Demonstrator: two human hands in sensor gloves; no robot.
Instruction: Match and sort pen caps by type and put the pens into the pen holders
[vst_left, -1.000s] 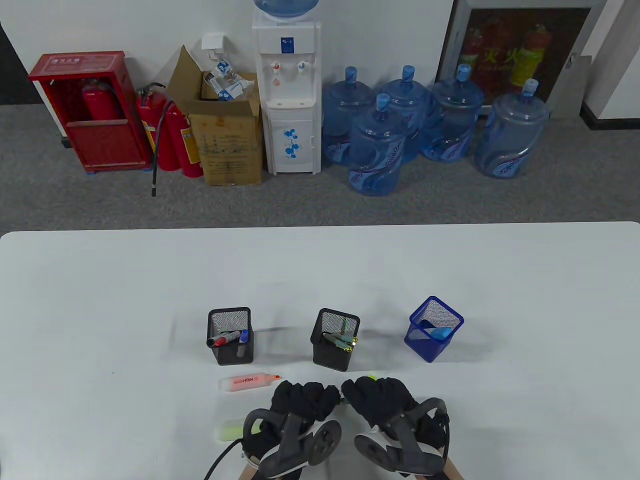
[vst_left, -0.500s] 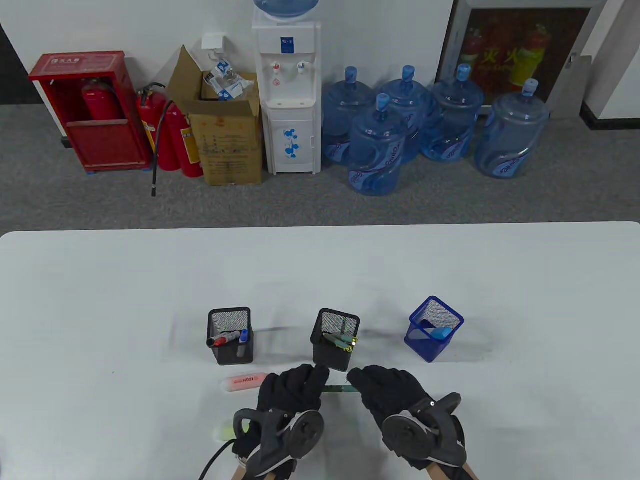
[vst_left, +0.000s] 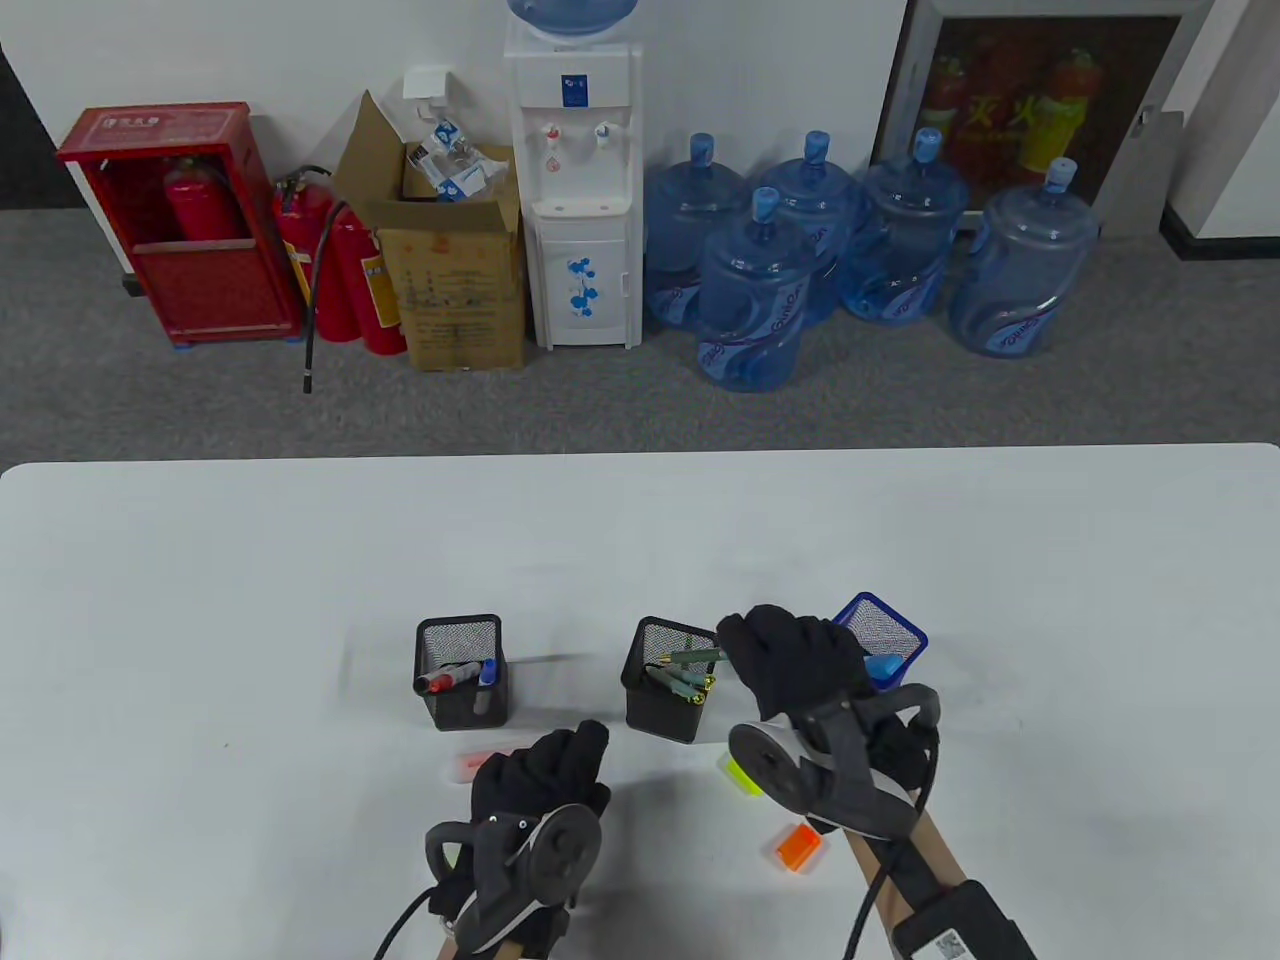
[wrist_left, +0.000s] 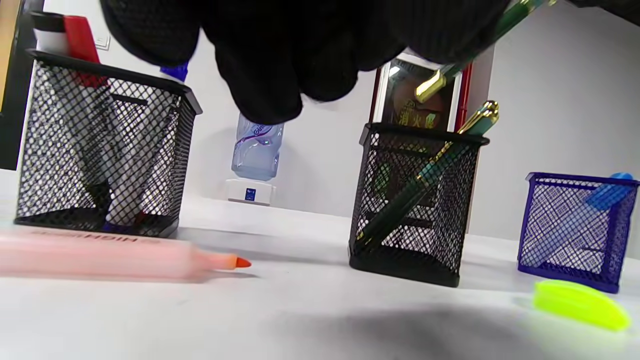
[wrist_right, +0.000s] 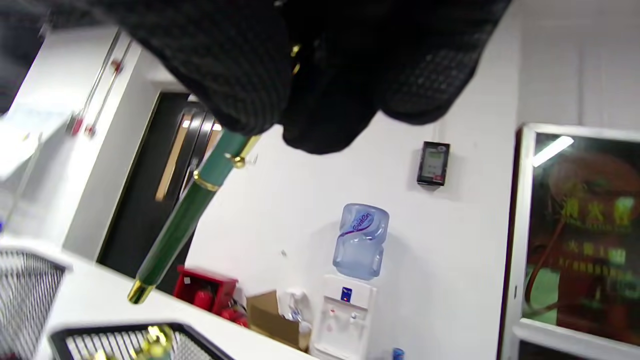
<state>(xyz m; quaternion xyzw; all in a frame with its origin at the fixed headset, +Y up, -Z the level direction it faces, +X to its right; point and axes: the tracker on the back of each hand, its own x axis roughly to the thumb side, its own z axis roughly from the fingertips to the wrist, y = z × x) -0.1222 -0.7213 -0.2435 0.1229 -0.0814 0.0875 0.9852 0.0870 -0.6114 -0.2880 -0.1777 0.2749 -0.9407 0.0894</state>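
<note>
Right hand pinching a green pen by its cap end, tip hovering over the middle black holder. Looks light, rigid, glossy, probably slippery. Left hand loosely curled, holding nothing, near the pink highlighter.

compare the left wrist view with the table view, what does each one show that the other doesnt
Only the left wrist view shows the pink highlighter whole, with its bare orange tip; in the table view the left hand hides most of it.

Only the table view shows the orange cap on the table and the right hand holding the green pen over the middle black holder.

Both show the left black holder, the blue holder, the yellow-green cap and the pens already standing in the middle holder.
</note>
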